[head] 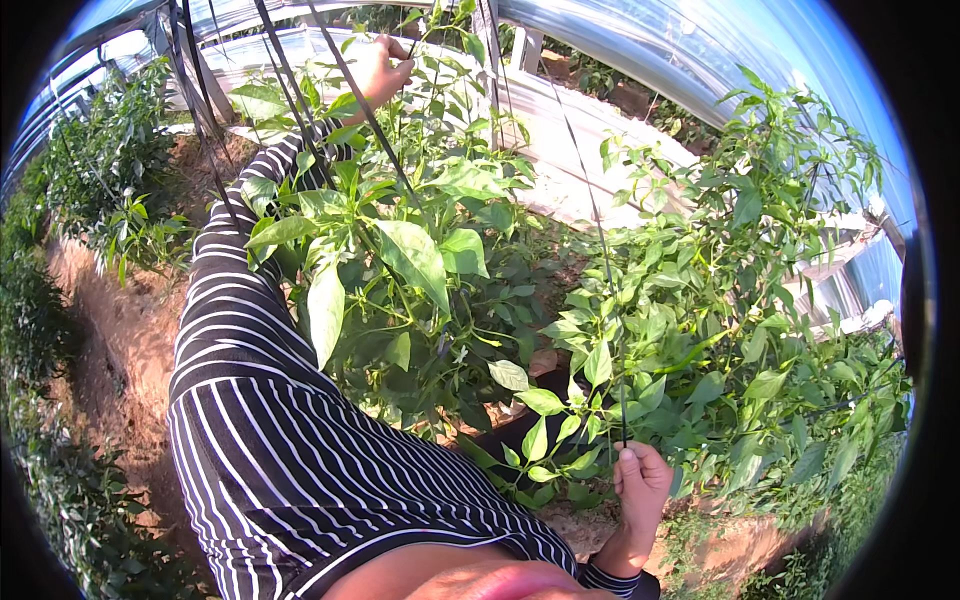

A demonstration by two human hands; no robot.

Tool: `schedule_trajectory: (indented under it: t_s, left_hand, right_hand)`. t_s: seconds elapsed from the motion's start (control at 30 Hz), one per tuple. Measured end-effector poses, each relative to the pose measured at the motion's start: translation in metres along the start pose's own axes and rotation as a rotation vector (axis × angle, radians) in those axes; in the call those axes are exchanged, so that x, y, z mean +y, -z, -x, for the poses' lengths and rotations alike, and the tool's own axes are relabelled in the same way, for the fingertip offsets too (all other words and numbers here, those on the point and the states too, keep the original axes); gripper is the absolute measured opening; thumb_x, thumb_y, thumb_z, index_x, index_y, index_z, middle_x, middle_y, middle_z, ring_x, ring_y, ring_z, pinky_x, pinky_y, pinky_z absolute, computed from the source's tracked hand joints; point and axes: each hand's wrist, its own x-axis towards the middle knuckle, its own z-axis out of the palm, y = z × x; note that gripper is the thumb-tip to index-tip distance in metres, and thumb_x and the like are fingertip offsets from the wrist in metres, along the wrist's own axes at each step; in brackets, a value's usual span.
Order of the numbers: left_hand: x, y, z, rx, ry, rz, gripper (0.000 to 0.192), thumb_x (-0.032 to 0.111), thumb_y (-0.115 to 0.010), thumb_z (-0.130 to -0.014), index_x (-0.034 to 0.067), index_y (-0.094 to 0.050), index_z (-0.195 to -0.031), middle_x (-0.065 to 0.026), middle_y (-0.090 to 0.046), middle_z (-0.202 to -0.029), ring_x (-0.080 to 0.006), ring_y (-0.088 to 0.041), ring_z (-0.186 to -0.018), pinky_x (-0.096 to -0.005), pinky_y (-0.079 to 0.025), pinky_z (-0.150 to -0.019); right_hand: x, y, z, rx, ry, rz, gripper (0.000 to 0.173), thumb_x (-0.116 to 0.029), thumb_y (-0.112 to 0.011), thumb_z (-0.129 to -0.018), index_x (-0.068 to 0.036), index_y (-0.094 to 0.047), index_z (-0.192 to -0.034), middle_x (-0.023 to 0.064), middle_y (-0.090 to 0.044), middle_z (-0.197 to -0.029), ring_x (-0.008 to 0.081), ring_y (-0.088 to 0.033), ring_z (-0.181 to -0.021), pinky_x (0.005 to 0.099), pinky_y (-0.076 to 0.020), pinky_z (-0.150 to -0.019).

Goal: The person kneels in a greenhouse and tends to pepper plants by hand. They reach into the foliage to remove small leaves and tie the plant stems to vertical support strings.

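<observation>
My left arm reaches far out through the foliage, and the left hand (381,73) has its fingers curled at a thin dark string (413,48), beside leafy shoot tips. Closer to my body, my right hand (643,476) pinches the lower end of a black string (604,247) between thumb and fingers. That string runs taut upward past a pepper plant (675,277). A low leafy shoot (544,427) lies just left of the right hand. Between my arms stands another pepper plant (409,259) with broad leaves. A slender green pepper (691,354) hangs among the right-hand leaves.
More black strings (358,90) hang across my left forearm. Beyond the plants are a grey post (491,67), a pale plastic-covered low wall (585,142) and clear plastic film (645,45). A bare soil path (124,337) and more pepper plants (112,150) lie to the left.
</observation>
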Motion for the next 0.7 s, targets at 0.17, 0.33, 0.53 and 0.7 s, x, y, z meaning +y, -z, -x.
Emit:
schedule_trajectory:
  t_s: [0.17,0.33,0.53,0.7]
  left_hand:
    - [0.014,0.014,-0.004,0.085,0.13,-0.156,0.037,0.008,-0.059,-0.076,0.001,-0.046,-0.11,-0.0129,-0.063,-0.087,-0.0201,-0.064,-0.067,-0.0331,-0.052,-0.059]
    - [0.019,0.009,-0.016,-0.049,0.071,-0.37,0.035,0.004,-0.054,-0.079,0.005,-0.046,-0.113,-0.0107,-0.063,-0.093,-0.0176,-0.065,-0.056,-0.0313,-0.053,-0.052]
    - [0.021,0.0,-0.023,-0.09,0.126,-0.426,0.052,0.006,-0.049,-0.078,0.009,-0.041,-0.129,-0.0173,-0.065,-0.089,-0.0232,-0.065,-0.059,-0.0344,-0.054,-0.058]
    - [0.035,0.01,0.001,0.026,-0.014,-0.674,0.08,0.021,-0.054,-0.078,-0.004,-0.013,-0.143,-0.0363,-0.058,-0.091,-0.0467,-0.059,-0.087,-0.0486,-0.048,-0.08]
  right_hand:
    - [-0.002,0.001,0.0,-0.014,-0.025,0.017,0.013,-0.01,-0.059,-0.09,0.0,-0.064,-0.095,-0.0006,-0.052,-0.058,0.0033,-0.042,-0.048,0.0172,-0.0318,-0.045]
    - [-0.004,-0.005,0.0,-0.036,-0.006,0.009,0.013,-0.01,-0.059,-0.09,0.001,-0.064,-0.095,-0.0009,-0.052,-0.057,0.0032,-0.041,-0.048,0.0173,-0.0313,-0.045]
    - [-0.006,-0.008,0.005,-0.043,0.009,0.002,0.014,-0.011,-0.059,-0.091,0.001,-0.064,-0.095,-0.0014,-0.051,-0.057,0.0033,-0.04,-0.048,0.0175,-0.0309,-0.045]
    - [-0.007,-0.006,0.011,-0.033,0.005,0.001,0.014,-0.011,-0.059,-0.091,0.001,-0.064,-0.096,-0.0014,-0.051,-0.057,0.0034,-0.041,-0.049,0.0177,-0.0312,-0.045]
